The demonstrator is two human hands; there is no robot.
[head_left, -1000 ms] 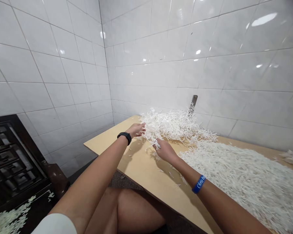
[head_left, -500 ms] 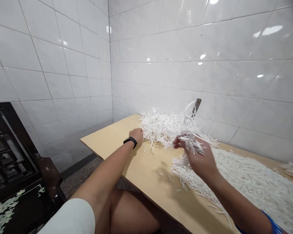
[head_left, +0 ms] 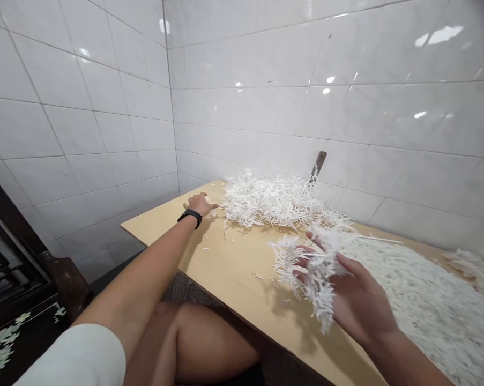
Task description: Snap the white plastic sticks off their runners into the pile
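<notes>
At the desk's point(head_left: 161, 228) far edge, we record a tangled heap of shredded white paper strips point(head_left: 277, 203), while a flat spread layer point(head_left: 418, 305) already covers the right side. The right hand point(head_left: 356, 300) grips a loose clump point(head_left: 316, 273) above the desk, its fingers curled around the strips. The left hand point(head_left: 199, 203) rests just beside the heap, fingers open. We find the heap still unspread.
</notes>
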